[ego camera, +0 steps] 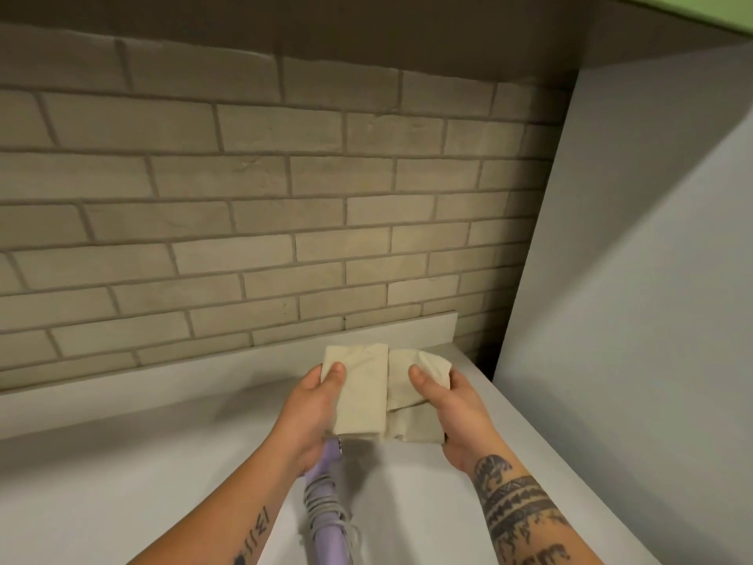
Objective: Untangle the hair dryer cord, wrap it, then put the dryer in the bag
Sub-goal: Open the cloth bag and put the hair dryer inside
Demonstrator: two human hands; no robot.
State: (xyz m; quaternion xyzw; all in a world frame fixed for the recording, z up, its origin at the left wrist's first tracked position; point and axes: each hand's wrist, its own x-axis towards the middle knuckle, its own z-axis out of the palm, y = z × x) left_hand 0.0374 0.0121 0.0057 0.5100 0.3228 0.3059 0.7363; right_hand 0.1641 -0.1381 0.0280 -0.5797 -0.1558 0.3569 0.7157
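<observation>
Over at eight o'clock in my view lies the pale counter (122,462), running back to the brick wall (244,197) that fills the upper left from nine round to twelve o'clock.

My left forearm (228,519) comes up from seven o'clock, with small dark tattoo marks near the bottom edge. My left hand (313,401) grips the left side of the bag (366,393). The thumb is pressed flat on the front face and the fingers are curled out of sight behind it.

Just below that hand, at six o'clock, the hair dryer (331,458) shows as a lilac handle pointing down toward the bottom edge. It lies between my two forearms. The grey cord (322,497) is wound in several coils round the handle. I cannot tell whether my left palm touches the top of the dryer or only hangs over it.

The bag is beige cloth, folded flat into two side-by-side panels, and I hold it up above the counter just below the middle of the view.

My right hand (456,409) grips the bag's right side the same way, thumb on the front and fingers wrapped behind the creased cloth. My right forearm (517,511) runs down to five o'clock, banded with dark tattoos.

From two to four o'clock a plain white side panel (631,279) stands upright and meets the counter at its right edge.
</observation>
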